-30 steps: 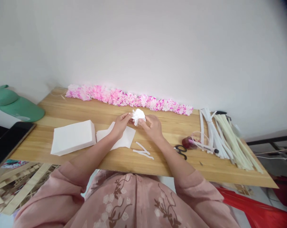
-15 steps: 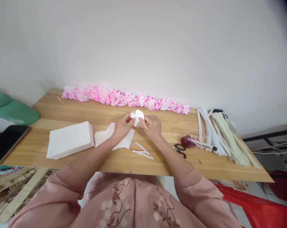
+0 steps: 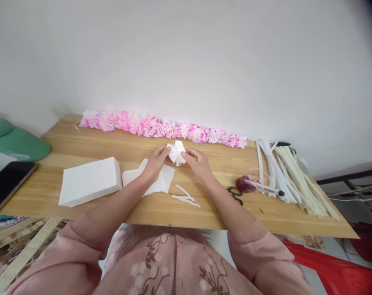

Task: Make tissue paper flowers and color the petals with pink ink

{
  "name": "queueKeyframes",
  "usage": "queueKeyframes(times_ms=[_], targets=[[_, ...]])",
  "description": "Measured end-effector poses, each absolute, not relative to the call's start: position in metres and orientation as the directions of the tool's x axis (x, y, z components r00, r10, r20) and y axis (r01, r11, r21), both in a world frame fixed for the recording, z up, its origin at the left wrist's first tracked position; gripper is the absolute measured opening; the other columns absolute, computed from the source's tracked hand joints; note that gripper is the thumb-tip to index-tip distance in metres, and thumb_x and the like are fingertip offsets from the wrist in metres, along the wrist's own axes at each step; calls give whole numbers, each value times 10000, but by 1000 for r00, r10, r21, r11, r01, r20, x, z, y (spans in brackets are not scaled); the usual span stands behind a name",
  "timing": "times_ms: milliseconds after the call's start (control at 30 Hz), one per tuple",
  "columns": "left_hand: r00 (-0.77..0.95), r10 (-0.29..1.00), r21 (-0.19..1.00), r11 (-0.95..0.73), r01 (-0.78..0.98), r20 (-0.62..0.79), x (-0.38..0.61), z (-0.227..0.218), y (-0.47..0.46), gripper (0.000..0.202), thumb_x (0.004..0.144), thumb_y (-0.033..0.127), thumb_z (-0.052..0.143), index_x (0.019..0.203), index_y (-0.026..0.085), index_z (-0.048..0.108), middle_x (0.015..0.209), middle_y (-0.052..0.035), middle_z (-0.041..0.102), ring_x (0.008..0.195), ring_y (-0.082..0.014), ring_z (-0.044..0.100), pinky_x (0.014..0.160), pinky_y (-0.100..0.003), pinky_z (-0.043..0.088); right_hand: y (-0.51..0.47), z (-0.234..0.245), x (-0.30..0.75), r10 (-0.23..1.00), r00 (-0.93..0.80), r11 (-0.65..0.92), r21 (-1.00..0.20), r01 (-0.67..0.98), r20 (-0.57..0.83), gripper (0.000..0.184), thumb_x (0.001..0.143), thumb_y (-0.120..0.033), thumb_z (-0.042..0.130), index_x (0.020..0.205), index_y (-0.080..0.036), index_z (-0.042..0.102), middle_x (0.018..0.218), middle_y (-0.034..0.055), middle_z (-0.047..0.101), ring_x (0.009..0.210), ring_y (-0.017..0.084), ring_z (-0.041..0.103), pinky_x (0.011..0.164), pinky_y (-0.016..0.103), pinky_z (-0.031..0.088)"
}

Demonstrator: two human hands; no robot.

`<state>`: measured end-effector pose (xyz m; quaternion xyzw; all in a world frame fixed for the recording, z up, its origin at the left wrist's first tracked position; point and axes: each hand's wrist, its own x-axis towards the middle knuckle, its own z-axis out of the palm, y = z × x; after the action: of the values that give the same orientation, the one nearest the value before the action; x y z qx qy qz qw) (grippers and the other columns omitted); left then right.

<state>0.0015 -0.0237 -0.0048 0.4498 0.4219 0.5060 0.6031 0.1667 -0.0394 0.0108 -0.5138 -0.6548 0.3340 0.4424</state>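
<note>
Between my hands, above the wooden table, is a white pleated paper flower (image 3: 176, 153), its folds fanned out in a round shape. My left hand (image 3: 156, 164) pinches its left edge between thumb and fingers. On the other side, my right hand (image 3: 198, 163) pinches the right edge the same way. Under my left forearm lie loose white paper sheets (image 3: 164, 179), beside a thick white paper stack (image 3: 90, 180). A few narrow white strips (image 3: 186, 198) rest on the wood below the flower.
A row of pink and white ruffled paper flowers (image 3: 161, 128) runs along the wall. To the right are black-handled scissors (image 3: 235, 191), a jar of dark red liquid (image 3: 243, 183), and bundles of white strips (image 3: 275, 172) and cream strips (image 3: 302, 182). A phone (image 3: 12, 182) and green cap (image 3: 16, 139) sit left.
The paper flower has gone from more bunched to flatter and rounder. My hands have moved slightly apart, now gripping its outer edges.
</note>
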Motion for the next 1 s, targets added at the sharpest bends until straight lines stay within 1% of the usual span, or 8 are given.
queueKeyframes(times_ms=[100, 233, 467, 600, 733, 867, 933, 1000], targets=[[143, 989, 985, -19, -169, 44, 2, -3, -25, 370, 864, 528, 501, 784, 176, 586, 757, -28, 643, 712, -167, 604, 698, -286, 499, -39, 8, 165, 970, -17, 230, -890, 393, 243, 294, 836, -452, 574, 701, -194, 614, 690, -17, 619, 686, 142, 551, 675, 254, 418], [219, 958, 980, -195, 35, 183, -1, 0, -27, 430, 901, 550, 437, 771, 178, 610, 759, -32, 643, 754, -178, 604, 763, -287, 483, -35, 4, 167, 973, 46, 194, -916, 350, 224, 342, 833, -476, 570, 638, -195, 569, 593, -33, 534, 588, 117, 472, 581, 243, 373], [385, 913, 981, -180, 76, 138, -1, 4, -31, 321, 851, 479, 553, 778, 186, 662, 791, -27, 669, 791, -175, 614, 758, -268, 472, -33, 2, 168, 985, 107, 113, -972, 208, 137, 374, 777, -518, 620, 602, -199, 532, 546, -45, 487, 519, 104, 433, 507, 236, 348], [402, 914, 998, -63, -9, 61, 1, 3, -31, 248, 782, 424, 643, 747, 179, 651, 751, -22, 662, 756, -163, 622, 749, -274, 485, -34, 4, 168, 986, 68, 137, -976, 170, 150, 418, 822, -541, 567, 584, -199, 528, 559, -25, 520, 546, 121, 478, 549, 251, 395], [315, 949, 989, 42, -144, 5, -1, 3, -28, 281, 800, 428, 622, 695, 167, 629, 710, -24, 654, 703, -143, 611, 749, -279, 483, -35, 8, 169, 986, -29, 169, -979, 114, 166, 460, 904, -540, 423, 698, -188, 636, 686, 22, 636, 685, 162, 588, 718, 299, 478], [293, 953, 916, 188, -355, -82, -2, 1, -23, 293, 795, 439, 637, 738, 152, 623, 691, -29, 642, 641, -136, 599, 682, -282, 490, -36, 7, 167, 982, -48, 187, -974, 126, 182, 287, 823, -444, 580, 945, -200, 668, 764, 5, 669, 723, 160, 611, 725, 294, 486], [299, 947, 866, 247, -434, -120, -3, -1, -21, 279, 794, 425, 653, 770, 149, 620, 691, -28, 645, 631, -129, 600, 667, -277, 491, -35, 5, 166, 982, -37, 189, -978, 88, 187, 327, 792, -393, 621, 1067, -216, 618, 792, -7, 682, 722, 151, 620, 712, 284, 486], [309, 940, 825, 287, -487, -145, -4, -3, -19, 248, 797, 394, 667, 781, 151, 619, 673, -19, 643, 624, -121, 601, 672, -270, 493, -34, 2, 166, 981, -25, 195, -979, 60, 194, 310, 793, -378, 625, 1057, -221, 582, 796, -12, 688, 726, 144, 627, 719, 281, 485]])
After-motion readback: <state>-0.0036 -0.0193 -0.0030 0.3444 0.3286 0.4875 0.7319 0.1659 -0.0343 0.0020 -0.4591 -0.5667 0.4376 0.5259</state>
